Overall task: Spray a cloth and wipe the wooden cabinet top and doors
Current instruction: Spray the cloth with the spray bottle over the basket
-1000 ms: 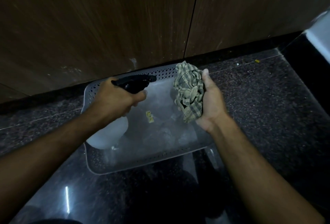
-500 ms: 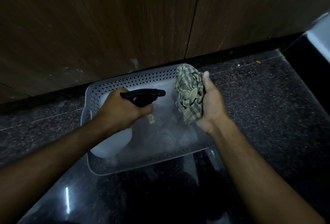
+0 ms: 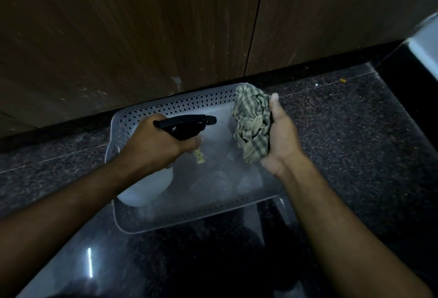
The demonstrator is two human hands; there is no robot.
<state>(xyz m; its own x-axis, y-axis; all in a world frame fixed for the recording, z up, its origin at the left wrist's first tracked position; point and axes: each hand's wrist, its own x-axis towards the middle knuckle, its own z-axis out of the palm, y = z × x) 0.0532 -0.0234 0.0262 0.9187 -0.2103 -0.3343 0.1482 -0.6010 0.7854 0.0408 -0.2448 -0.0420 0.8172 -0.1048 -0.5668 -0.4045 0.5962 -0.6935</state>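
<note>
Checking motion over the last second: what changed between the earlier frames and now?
The left hand carried the white spray bottle with the black trigger head lower and rightward, bringing its nozzle closer to the crumpled checked cloth. Nothing was grasped or released. The right hand holds the cloth much as before, above the grey perforated plastic tray, which did not move.

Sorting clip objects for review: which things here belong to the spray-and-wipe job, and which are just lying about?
In use: spray bottle in left hand; checked cloth in right hand; wooden cabinet doors.

Lying about: perforated grey tray; yellow scrap in it; orange speck on the floor.
</note>
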